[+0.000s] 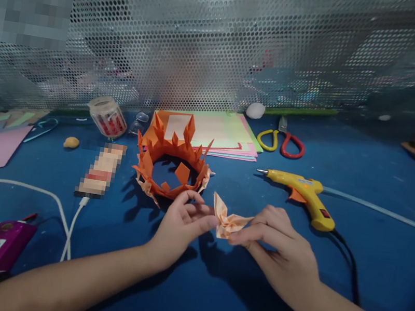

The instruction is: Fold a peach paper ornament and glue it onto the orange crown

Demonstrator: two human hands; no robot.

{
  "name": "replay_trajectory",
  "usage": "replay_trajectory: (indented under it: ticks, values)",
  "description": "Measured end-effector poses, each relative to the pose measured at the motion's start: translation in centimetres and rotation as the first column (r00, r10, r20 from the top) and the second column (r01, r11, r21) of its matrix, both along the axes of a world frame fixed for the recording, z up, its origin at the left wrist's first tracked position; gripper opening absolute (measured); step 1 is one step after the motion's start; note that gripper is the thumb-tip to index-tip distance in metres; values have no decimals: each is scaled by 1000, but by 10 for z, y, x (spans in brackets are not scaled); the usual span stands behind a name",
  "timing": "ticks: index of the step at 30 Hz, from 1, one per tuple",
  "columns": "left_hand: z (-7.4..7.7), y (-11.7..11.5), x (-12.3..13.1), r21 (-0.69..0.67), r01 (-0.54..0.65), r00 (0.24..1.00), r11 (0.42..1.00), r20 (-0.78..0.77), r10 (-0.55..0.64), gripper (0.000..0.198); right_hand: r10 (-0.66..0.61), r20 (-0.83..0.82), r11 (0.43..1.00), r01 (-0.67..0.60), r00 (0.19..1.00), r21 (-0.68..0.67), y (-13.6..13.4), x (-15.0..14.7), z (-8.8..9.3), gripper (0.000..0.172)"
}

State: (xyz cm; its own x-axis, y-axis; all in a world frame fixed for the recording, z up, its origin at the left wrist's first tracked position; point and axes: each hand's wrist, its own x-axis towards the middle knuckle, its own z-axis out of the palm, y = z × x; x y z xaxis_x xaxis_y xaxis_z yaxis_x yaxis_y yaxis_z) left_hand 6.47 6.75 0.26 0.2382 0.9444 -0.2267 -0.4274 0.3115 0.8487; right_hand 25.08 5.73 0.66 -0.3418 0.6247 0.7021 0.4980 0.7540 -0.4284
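Note:
A folded peach paper butterfly (227, 223) is held between my two hands above the blue table. My left hand (189, 221) pinches its left side between thumb and fingers. From the right, my right hand (276, 240) grips the other wing with its fingertips. Just behind my left hand stands an orange paper crown (168, 170) with folded points around its rim and peach paper pieces on its outer side. Nearest to my right hand lies a yellow hot glue gun (302, 191), its nozzle pointing left and a glue stick in its back.
Behind the crown lie stacked coloured paper sheets (215, 130), with red-and-yellow-handled scissors (283, 140) to their right. A jar (107, 117) stands at the left. A purple power strip (3, 249) and a white cable (55, 197) occupy the front left. Perforated metal mesh (195, 32) rises behind.

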Motion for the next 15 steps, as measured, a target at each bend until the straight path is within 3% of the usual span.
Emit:
replay_trajectory:
  ticks: [4,8,11,15]
  values:
    - [2,2,0,-46,12,1000,999,-3,-12,50,-8,26,999,6,1000,51,-1,-2,0,21]
    - [5,-3,0,42,91,995,995,-43,-89,45,-51,24,997,49,998,67,-1,-4,2,17]
    - [7,-6,0,87,76,993,993,-93,-68,41,-47,26,997,46,999,59,-2,-4,4,15]
    - [7,-4,0,4,64,997,998,-46,-63,47,-10,44,996,6,999,90,-6,-5,3,16]
